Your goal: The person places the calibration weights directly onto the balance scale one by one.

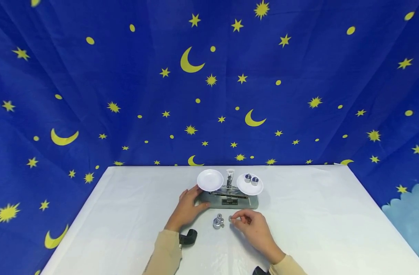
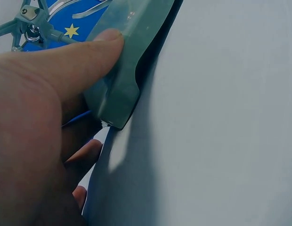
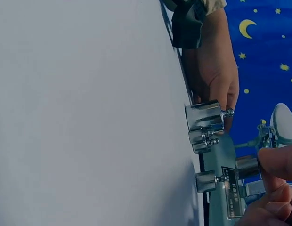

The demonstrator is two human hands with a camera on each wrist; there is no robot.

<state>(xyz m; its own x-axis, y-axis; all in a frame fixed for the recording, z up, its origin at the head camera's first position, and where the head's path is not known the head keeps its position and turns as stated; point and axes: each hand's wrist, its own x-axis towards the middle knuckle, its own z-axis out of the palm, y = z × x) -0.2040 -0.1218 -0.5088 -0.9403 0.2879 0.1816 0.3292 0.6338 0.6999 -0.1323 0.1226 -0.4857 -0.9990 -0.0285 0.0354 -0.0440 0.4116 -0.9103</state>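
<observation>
A balance scale with a grey-green base [image 1: 209, 200] stands on the white table. My left hand [image 1: 187, 208] holds the left end of its base; in the left wrist view the thumb [image 2: 106, 52] presses the base while the other fingers reach round behind. Between the thumb and fingertips of my right hand [image 1: 255, 229] is a small metal weight [image 3: 247, 167], pinched just in front of the scale. The left pan [image 1: 210, 180] is bare. Two metal weights [image 1: 248, 178] stand on the right pan [image 1: 250, 190].
Several metal weights, among them a large one [image 1: 216, 224], are clustered on the table in front of the scale. Behind the white table [image 1: 103, 229] hangs a blue cloth [image 1: 154, 95] with yellow stars and moons. Dark wrist straps [image 1: 188, 237] sit at the cuffs.
</observation>
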